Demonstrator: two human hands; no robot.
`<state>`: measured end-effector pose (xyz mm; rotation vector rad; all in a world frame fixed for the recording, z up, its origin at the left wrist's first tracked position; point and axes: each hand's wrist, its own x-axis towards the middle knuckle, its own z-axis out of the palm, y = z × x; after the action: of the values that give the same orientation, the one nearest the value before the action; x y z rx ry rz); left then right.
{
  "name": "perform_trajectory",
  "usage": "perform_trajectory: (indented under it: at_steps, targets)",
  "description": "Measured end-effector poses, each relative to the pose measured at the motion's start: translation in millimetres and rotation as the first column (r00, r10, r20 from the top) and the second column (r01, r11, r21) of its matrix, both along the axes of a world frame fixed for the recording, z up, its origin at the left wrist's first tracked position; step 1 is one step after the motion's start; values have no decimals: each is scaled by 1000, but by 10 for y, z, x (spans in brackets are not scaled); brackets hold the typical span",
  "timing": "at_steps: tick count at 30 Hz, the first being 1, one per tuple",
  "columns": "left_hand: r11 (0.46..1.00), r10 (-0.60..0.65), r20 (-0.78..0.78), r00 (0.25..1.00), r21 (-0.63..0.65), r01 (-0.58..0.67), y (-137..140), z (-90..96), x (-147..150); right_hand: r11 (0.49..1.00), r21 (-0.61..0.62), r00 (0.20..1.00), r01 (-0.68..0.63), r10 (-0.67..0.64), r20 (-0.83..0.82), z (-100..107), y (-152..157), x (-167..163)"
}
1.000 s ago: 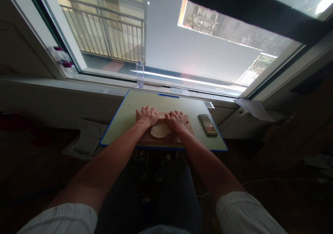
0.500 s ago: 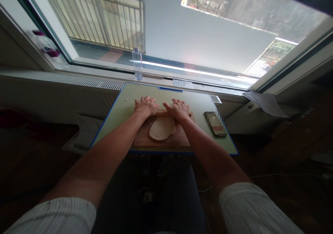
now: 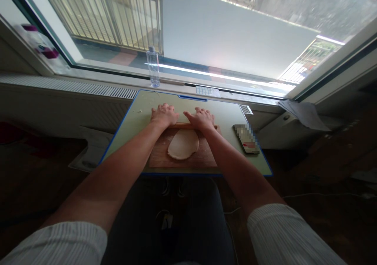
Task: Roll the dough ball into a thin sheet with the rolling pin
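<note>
A wooden rolling pin point(image 3: 183, 126) lies crosswise at the far edge of a piece of flattened dough point(image 3: 183, 144). My left hand point(image 3: 164, 114) rests palm down over the pin's left part, its fingers stretched forward past it. Over the right part lies my right hand point(image 3: 201, 118), likewise with fingers spread and the thumb pointing inward. Both palms hide much of the pin; its right tip shows beside my right wrist. Under the dough is a brown wooden board point(image 3: 203, 161), lightly dusted in places.
The board sits on a small pale-green table point(image 3: 118, 139) with a blue rim. A phone point(image 3: 246, 139) lies at its right. On the windowsill stand a clear bottle point(image 3: 153, 68) and, farther left, a bottle with purple parts point(image 3: 41, 43). Papers point(image 3: 303, 114) lie at the right.
The view has shifted slightly, so the windowsill and table sit a little higher. Both hands and the rolling pin have moved slightly away from me, and more of the dough's far edge shows.
</note>
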<state>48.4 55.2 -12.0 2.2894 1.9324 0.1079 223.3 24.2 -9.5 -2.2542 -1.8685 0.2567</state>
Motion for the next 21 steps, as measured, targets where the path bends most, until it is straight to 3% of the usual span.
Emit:
perform_trajectory:
  at_steps: [11, 21]
  targets:
    - [1000, -16, 19, 1000, 24, 15, -292, -18, -23, 999, 33, 998, 31, -33, 54, 9, -402, -74]
    - [996, -5, 39, 999, 85, 2, -674, -42, -43, 994, 108, 977, 13, -36, 209, -82, -757, -129]
